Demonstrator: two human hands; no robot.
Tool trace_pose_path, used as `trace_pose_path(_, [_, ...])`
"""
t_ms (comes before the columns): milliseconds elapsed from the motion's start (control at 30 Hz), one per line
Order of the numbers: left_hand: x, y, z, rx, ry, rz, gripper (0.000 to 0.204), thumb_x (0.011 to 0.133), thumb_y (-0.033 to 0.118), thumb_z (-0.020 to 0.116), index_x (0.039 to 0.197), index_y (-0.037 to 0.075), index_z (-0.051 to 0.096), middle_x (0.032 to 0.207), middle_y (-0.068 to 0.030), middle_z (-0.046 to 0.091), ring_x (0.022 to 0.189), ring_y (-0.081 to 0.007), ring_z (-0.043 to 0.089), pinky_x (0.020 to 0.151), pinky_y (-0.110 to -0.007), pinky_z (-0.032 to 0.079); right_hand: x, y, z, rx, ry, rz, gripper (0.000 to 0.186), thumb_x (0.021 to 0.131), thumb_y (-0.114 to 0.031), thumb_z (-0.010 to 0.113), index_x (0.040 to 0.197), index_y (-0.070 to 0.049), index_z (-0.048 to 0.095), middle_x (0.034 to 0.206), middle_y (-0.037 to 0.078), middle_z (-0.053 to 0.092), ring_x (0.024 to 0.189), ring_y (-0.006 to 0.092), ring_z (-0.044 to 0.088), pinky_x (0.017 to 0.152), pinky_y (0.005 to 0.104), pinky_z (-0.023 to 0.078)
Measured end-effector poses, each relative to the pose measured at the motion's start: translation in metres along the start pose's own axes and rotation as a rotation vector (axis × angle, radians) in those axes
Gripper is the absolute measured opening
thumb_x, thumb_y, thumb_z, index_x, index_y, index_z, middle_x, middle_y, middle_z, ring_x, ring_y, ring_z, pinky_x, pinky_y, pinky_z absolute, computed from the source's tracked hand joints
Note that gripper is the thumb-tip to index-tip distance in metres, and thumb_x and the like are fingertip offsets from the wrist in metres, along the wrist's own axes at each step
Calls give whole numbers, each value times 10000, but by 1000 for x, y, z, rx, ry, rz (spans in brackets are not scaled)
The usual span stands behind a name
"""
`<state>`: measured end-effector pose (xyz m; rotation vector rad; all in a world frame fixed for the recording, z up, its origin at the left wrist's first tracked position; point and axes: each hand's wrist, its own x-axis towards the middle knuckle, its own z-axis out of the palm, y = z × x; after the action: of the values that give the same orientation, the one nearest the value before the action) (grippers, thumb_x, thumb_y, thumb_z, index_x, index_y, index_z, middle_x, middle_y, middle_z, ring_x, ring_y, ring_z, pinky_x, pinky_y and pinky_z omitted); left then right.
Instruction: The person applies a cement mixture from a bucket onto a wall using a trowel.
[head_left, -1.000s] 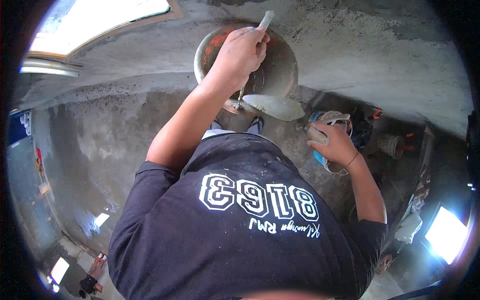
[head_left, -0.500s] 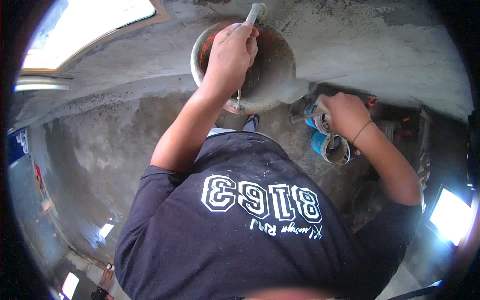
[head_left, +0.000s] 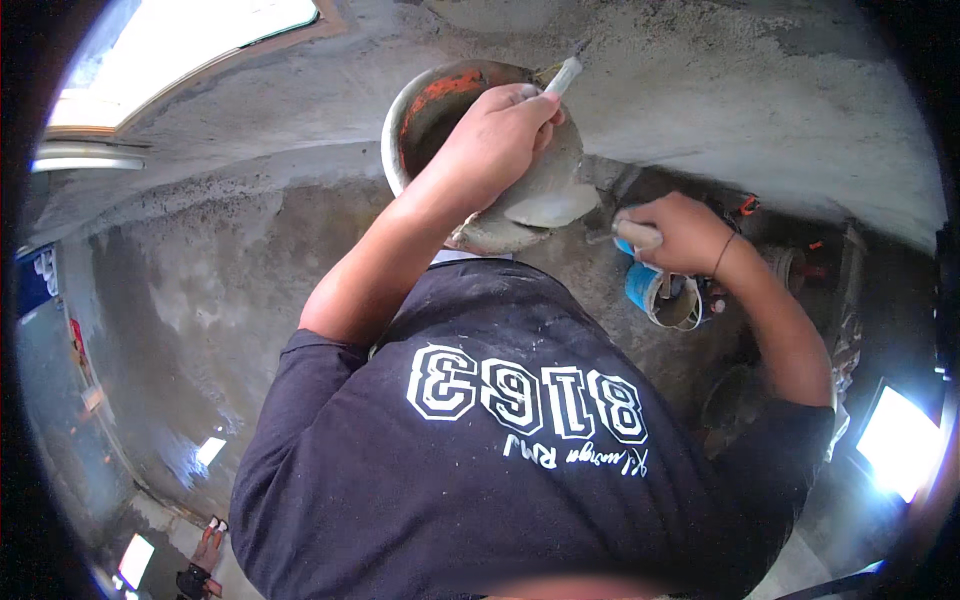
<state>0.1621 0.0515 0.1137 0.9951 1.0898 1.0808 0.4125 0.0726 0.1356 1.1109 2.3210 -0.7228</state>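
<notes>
A round bucket (head_left: 393, 130), grey-crusted with orange on its inner wall, hangs tilted against the wall. My left hand (head_left: 500, 135) is closed around a pale tube-like grip (head_left: 566, 76) across its mouth, with thin wire at one end; it looks like the bucket's handle. My right hand (head_left: 685, 232) grips the wooden handle of a trowel (head_left: 553, 206). The trowel's pale, mortar-smeared blade lies over the bucket's right side, close to the rim. My left hand and forearm hide much of the bucket's inside.
The rough grey plastered wall (head_left: 690, 90) rises in front. Below my right hand stands a blue-and-white bucket (head_left: 660, 298) with a tool in it. A window (head_left: 190, 50) opens at upper left. Another person's legs (head_left: 208, 555) show at lower left.
My left hand has come down and to the right, and the bucket has tilted. My right hand has shifted slightly, with the trowel blade now farther left over the bucket.
</notes>
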Motion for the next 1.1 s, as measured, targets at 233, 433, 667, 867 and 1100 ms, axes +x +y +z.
trace_pose_path(233, [1, 8, -8, -34, 26, -126, 243, 939, 260, 481, 872, 41, 562, 589, 47, 384, 507, -44, 350, 438, -218, 246, 20, -2, -28, -631, 352, 57, 411, 759, -86, 554, 1165, -146, 574, 780, 139, 595, 742, 300, 638, 668, 390, 517])
trace_pose_path(433, [14, 5, -3, 138, 8, 0, 272, 930, 257, 505, 884, 11, 613, 667, 17, 514, 604, -64, 441, 541, -218, 359, 52, 7, -36, -817, 354, -64, 307, 777, -91, 534, 1066, -136, 626, 799, 116, 608, 690, 268, 648, 594, 375, 532])
trace_pose_path(667, [34, -11, -1, 108, 100, 100, 260, 892, 248, 537, 838, 10, 627, 706, -4, 566, 647, -97, 476, 614, -249, 403, 57, 13, -25, -799, -10, -22, 130, 756, -96, 559, 845, -99, 653, 764, 135, 633, 736, 291, 652, 656, 397, 527])
trace_pose_path(867, [34, -11, 9, 80, 190, 88, 279, 880, 262, 544, 774, 13, 611, 657, -2, 528, 624, -92, 452, 583, -246, 372, 35, 3, 3, -539, -189, -58, 168, 673, -95, 624, 839, -93, 650, 777, 145, 634, 774, 334, 638, 682, 423, 513])
trace_pose_path(1100, [8, 1, 20, 96, 122, 19, 302, 909, 284, 510, 780, 26, 596, 604, 42, 475, 549, -64, 404, 500, -239, 323, 15, -10, 43, -115, -227, -41, 429, 623, -116, 627, 1050, -105, 653, 958, 174, 630, 917, 344, 605, 788, 444, 491])
